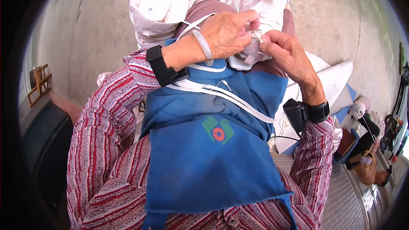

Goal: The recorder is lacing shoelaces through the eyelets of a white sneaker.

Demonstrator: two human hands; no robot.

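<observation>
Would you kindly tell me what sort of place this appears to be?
Probably a small workshop, judging by the concrete floor, the blue apron and another person seated at the right.

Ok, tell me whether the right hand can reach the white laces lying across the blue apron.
Likely yes: the white laces lie uncovered on the blue apron, though the right hand seems busy at the white shoe.
</observation>
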